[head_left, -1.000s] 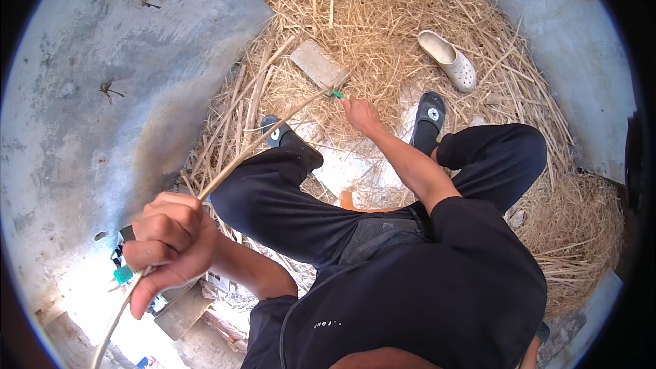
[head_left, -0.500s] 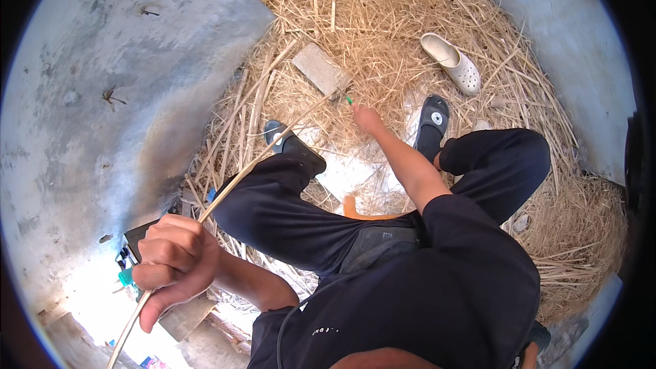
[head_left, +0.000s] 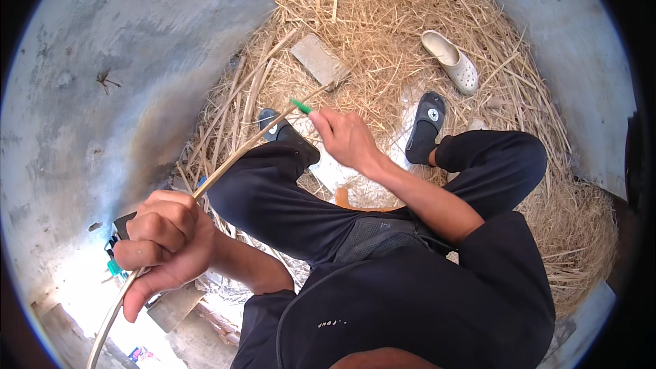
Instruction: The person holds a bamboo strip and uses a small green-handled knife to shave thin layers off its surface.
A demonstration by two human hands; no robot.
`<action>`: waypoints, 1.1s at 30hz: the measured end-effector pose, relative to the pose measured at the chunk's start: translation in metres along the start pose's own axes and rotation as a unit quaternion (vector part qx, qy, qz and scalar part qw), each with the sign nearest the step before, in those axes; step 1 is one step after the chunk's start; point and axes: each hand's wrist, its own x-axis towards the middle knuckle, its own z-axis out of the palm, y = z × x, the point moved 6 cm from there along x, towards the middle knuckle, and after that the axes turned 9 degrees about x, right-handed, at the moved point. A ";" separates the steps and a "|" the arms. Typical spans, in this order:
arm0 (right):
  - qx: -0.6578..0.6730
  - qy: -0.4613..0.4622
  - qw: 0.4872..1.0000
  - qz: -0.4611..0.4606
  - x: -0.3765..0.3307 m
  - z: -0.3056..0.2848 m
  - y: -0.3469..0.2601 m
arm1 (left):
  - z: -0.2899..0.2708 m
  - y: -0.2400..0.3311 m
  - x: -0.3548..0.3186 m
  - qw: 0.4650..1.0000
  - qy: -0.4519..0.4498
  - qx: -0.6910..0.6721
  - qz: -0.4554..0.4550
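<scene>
A long, thin, pale strip of cane or split bamboo (head_left: 236,158) runs from the lower left up to a grey brick (head_left: 319,59) on the straw. My left hand (head_left: 164,239) is closed in a fist around its lower part, thumb pointing down. Beyond my left knee, my right hand (head_left: 348,140) is closed on a small green tool (head_left: 300,105). The tool's kind is unclear, as most of it is hidden in the fingers. Its green end overlaps the strip's upper part, and I cannot tell whether they touch. The strip's far end lies beside the brick's near corner.
Dry straw (head_left: 383,20) and loose split strips cover the floor. A pale clog (head_left: 451,63) lies past my right foot. A grey-blue wall (head_left: 137,82) rises close on the left, another (head_left: 567,48) on the right. An orange curved piece (head_left: 343,198) shows between my legs.
My right hand has come back from near the brick, moving left and toward me, with the green tool now showing more. My left hand has shifted slightly left, still around the strip.
</scene>
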 end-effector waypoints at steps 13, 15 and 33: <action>-0.260 -0.009 0.958 0.122 -0.013 0.002 0.215 | 0.011 0.006 -0.008 1.000 0.006 -0.019 0.010; -0.235 0.012 0.965 0.117 -0.012 -0.002 0.200 | 0.002 0.006 -0.013 1.000 0.027 -0.007 0.012; 0.012 0.015 1.000 -0.022 -0.026 0.041 0.032 | 0.002 0.016 -0.027 0.873 0.406 0.269 -0.037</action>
